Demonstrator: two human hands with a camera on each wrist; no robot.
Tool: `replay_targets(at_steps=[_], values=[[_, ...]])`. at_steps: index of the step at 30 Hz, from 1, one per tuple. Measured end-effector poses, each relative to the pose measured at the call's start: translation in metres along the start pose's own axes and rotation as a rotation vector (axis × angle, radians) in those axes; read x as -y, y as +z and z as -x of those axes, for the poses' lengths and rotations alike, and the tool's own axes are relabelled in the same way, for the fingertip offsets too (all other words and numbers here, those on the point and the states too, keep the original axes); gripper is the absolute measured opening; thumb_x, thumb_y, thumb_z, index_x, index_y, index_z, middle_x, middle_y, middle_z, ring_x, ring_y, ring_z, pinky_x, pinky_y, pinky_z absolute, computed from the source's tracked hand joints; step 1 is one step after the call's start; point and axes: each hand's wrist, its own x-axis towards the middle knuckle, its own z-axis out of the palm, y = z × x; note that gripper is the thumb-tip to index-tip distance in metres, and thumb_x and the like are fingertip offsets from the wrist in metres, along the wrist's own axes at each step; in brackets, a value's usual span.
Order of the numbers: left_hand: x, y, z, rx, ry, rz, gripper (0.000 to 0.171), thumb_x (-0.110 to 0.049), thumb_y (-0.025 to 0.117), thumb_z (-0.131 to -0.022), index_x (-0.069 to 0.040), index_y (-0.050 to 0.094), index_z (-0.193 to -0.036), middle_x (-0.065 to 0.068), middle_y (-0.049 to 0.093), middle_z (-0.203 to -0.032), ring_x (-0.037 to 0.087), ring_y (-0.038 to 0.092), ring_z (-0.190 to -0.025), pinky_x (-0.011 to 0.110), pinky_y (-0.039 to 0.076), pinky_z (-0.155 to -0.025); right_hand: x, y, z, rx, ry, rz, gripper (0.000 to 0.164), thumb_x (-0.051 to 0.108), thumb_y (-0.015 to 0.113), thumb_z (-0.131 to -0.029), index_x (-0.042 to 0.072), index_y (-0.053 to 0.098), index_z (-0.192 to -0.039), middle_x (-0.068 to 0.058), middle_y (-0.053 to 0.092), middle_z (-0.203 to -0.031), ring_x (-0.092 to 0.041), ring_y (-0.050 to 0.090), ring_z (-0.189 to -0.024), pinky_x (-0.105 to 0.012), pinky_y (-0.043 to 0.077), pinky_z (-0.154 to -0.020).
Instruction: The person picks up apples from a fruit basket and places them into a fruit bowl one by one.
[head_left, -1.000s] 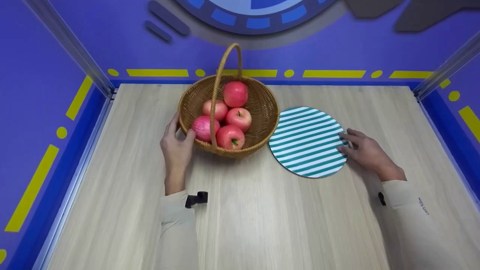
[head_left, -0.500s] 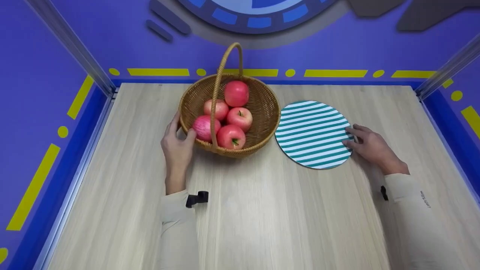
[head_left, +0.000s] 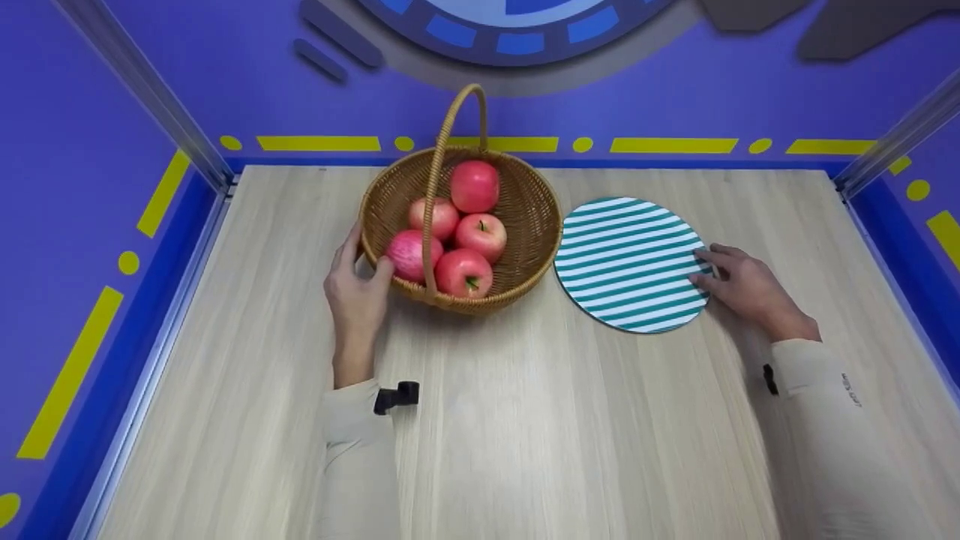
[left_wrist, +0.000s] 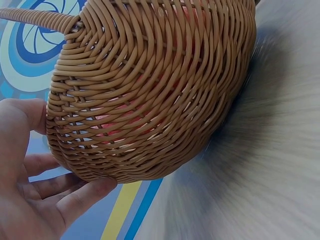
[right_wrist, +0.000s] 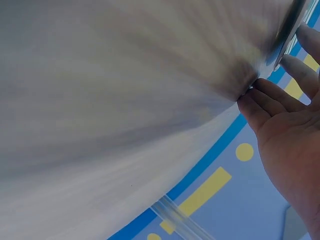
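Observation:
A brown wicker basket (head_left: 529, 240) with an arched handle stands on the table, holding several red apples (head_left: 480, 236). My left hand (head_left: 356, 300) grips its left side, thumb at the rim and fingers along the outer weave. The left wrist view shows the woven wall (left_wrist: 150, 100) close beside those fingers. Just right of the basket lies a flat round placemat (head_left: 630, 262) with teal and white stripes. My right hand (head_left: 757, 289) rests its thumb and a fingertip on the mat's right edge. In the right wrist view, other fingertips (right_wrist: 255, 102) touch the tabletop beside the edge.
The pale wooden table (head_left: 540, 435) is bounded by a purple-blue back panel (head_left: 637, 112) with yellow marks and by side panels. Metal posts (head_left: 150, 90) stand at the back corners. The basket's handle (head_left: 435, 180) rises above the apples.
The striped placemat has slid right and slightly back, away from the basket, together with my right hand. My left hand and the basket have stayed in place.

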Motion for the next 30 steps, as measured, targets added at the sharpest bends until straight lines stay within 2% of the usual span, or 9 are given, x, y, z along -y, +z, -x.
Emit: replay_targets(at_steps=[10,20,26,30], values=[[0.000,0.001,0.000,-0.004,0.000,0.003,0.061,-0.004,0.066,-0.091,-0.003,0.059,-0.151,0.016,0.061,-0.148,0.033,0.061,-0.130,0.054,0.046,-0.111,0.002,0.002,-0.003,-0.039,-0.020,0.033,0.073,0.042,0.061,-0.108,-0.006,0.042,-0.158,-0.038,0.027,-0.164,-0.059,0.024,-0.150,-0.071,0.026,-0.117],[-0.001,0.001,0.000,-0.003,0.003,0.010,0.062,-0.004,0.068,-0.089,-0.002,0.059,-0.151,0.017,0.062,-0.146,0.034,0.061,-0.130,0.055,0.047,-0.111,0.011,-0.005,-0.004,-0.020,-0.007,0.043,0.074,0.042,0.061,-0.107,-0.008,0.041,-0.157,-0.039,0.027,-0.162,-0.059,0.026,-0.149,-0.070,0.026,-0.118],[0.001,0.001,-0.001,-0.008,0.011,0.004,0.061,-0.004,0.067,-0.090,-0.002,0.059,-0.151,0.016,0.061,-0.147,0.033,0.061,-0.129,0.052,0.047,-0.111,0.029,-0.006,-0.006,-0.023,-0.001,0.012,0.084,0.049,0.061,-0.106,-0.006,0.032,-0.162,-0.036,0.022,-0.166,-0.056,0.022,-0.152,-0.069,0.024,-0.119],[0.000,0.002,0.000,-0.006,0.006,-0.006,0.061,-0.005,0.067,-0.090,-0.003,0.059,-0.151,0.015,0.062,-0.147,0.031,0.061,-0.130,0.048,0.046,-0.112,0.048,-0.006,-0.011,-0.039,-0.039,-0.004,0.085,0.049,0.063,-0.105,-0.003,0.031,-0.164,-0.033,0.021,-0.168,-0.053,0.022,-0.154,-0.068,0.024,-0.120]])
